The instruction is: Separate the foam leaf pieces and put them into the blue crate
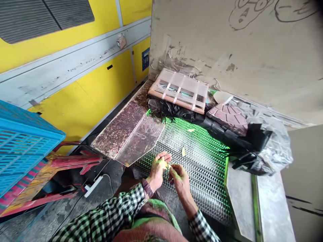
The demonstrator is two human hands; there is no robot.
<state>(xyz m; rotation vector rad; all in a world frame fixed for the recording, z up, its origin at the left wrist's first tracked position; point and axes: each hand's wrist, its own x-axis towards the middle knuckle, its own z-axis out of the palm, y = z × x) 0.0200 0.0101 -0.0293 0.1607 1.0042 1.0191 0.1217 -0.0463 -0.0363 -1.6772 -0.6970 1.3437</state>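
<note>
Over the near end of a metal mesh conveyor belt (202,174), my two hands meet. My left hand (157,169), palm turned up and fingers curled, holds a small thin pale-yellow piece (165,165) whose kind I cannot make out. From the other side, the thumb and fingertips of my right hand (180,179) pinch the edge of that piece. Two similar yellow pieces lie apart on the belt, one yellow piece (183,152) just beyond my hands and another piece (191,130) further back. Green light falls across the mesh.
A stained metal plate (141,139) flanks the belt on the left, a pale metal panel (241,198) on the right. Taped pinkish panels (180,88) rest on black plastic (191,117) above the belt. A blue crate (27,137) stands left, before a yellow machine (101,90).
</note>
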